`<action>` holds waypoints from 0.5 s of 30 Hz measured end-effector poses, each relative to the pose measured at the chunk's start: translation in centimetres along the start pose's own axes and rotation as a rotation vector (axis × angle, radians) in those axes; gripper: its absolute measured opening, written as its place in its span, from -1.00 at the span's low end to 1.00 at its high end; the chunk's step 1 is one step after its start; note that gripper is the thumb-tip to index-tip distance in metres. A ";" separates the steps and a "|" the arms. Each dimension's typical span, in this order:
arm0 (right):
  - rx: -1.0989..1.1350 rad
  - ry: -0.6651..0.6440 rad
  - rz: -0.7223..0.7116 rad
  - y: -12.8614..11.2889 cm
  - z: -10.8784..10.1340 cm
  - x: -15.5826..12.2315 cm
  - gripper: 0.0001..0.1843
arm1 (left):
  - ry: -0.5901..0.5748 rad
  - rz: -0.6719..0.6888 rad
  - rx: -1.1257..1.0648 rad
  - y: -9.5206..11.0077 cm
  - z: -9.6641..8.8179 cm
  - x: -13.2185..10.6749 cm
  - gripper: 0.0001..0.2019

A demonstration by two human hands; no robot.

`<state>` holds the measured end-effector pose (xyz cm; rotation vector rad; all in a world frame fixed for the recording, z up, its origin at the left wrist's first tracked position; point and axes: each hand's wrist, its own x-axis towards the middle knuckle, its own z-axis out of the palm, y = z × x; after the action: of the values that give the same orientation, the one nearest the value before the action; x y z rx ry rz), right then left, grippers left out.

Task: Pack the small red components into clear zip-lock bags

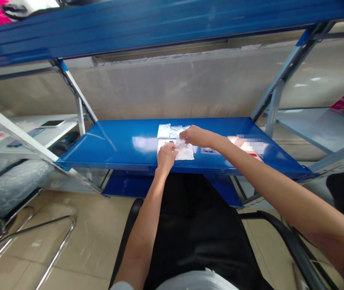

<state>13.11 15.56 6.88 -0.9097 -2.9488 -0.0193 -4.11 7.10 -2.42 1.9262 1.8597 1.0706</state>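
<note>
My right hand (193, 136) pinches the upper right part of a small clear plastic bag (180, 143), its fingers closed. From the lower left, my left hand (166, 156) has its fingertips closed at the same bag's edge. What is inside the bag is too small to make out. Beneath my hands a white packet (186, 155) lies flat on the blue shelf (117, 141). Just behind it are two pale packets, a left one (163, 131) and a right one (176, 131), the latter near my right fingers.
Under my right forearm lies a small printed item (207, 150), with a pink and white printed packet (244, 147) farther right. Another blue shelf (172, 24) hangs overhead. Phones, one a dark phone (52, 123), rest on the white side shelf (60, 131). Chair arms flank me.
</note>
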 end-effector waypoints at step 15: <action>0.697 0.371 0.277 2.2 4.9 -3.2 -0.48 | -0.066 -0.025 -0.011 0.1 -0.9 0.5 -0.90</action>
<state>16.75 15.73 1.83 -1.0288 -2.2062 0.7131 -4.70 7.28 -1.61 1.9031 1.8337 0.9960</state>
